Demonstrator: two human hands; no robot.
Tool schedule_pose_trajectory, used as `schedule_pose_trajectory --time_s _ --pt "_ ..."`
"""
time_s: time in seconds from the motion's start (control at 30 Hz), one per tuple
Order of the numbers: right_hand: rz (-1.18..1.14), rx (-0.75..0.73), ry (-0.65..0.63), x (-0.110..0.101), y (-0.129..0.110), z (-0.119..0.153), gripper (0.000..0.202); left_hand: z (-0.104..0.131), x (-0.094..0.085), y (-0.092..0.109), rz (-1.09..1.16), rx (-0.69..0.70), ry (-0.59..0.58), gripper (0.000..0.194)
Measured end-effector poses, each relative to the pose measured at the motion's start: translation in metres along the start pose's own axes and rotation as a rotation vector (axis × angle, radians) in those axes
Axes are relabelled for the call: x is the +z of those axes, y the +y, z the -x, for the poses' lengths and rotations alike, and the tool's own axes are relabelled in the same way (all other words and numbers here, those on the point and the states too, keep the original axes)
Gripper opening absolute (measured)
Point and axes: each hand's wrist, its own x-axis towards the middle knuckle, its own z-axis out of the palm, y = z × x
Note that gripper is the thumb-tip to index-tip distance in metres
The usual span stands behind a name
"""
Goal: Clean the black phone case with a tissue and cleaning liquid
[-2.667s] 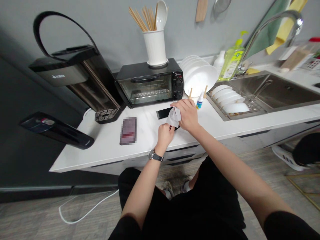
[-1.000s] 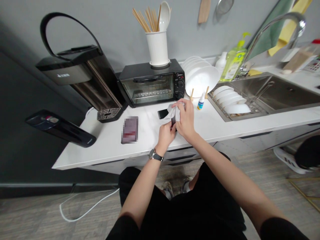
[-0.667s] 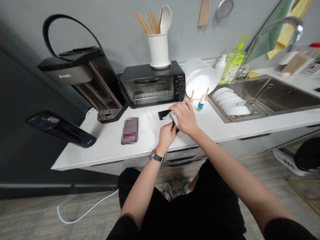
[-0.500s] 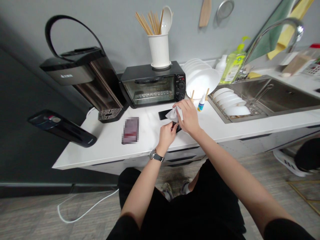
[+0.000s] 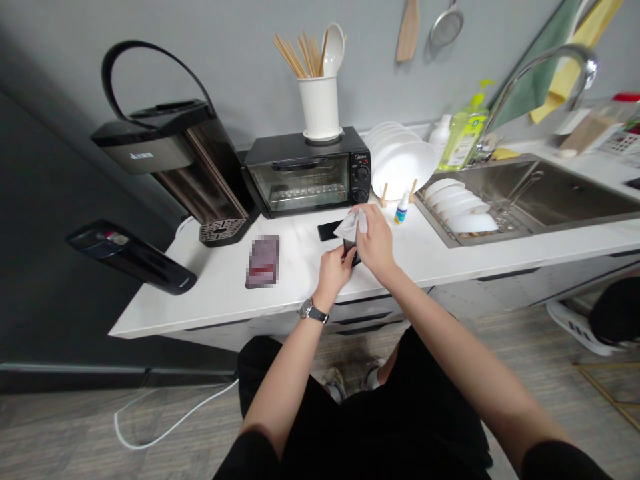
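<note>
My left hand (image 5: 334,270), with a watch on its wrist, pinches a small dark object (image 5: 351,255) over the white counter. Just above and to the right, my right hand (image 5: 376,239) is closed on a crumpled white cloth or tissue (image 5: 349,227), whose lower part touches the dark object. My fingers hide most of that object. Behind the cloth a flat black item (image 5: 327,231) lies on the counter. A small spray bottle (image 5: 401,209) with a blue and yellow label stands to the right of my right hand.
A toaster oven (image 5: 305,180) with a utensil holder (image 5: 320,107) on top stands behind my hands. A blurred dark packet (image 5: 263,261), a black dispenser (image 5: 175,160) and a dark bottle (image 5: 133,257) are on the left. Plates (image 5: 405,167) and a sink (image 5: 560,193) are on the right.
My right hand has shifted slightly left and down with the white cloth. My left hand stays nearly in place. The whole view has moved a little.
</note>
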Motion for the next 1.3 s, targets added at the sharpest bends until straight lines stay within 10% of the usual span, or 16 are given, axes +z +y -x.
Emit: schedule_pose_trajectory --time_s 0.47,1.03,1.3 --pt "0.362 -0.613 -0.376 -0.016 0.004 -0.012 0.033 0.0 0.003 -0.003 -0.144 0.025 -0.008 0.021" --pt "-0.201 0.254 -0.023 0.016 0.045 0.002 0.046 0.0 0.002 0.0 0.024 0.033 0.021 0.025" --pt "-0.128 -0.017 0.075 0.004 0.006 0.004 0.038 0.0 0.001 0.001 -0.046 0.067 -0.016 0.027"
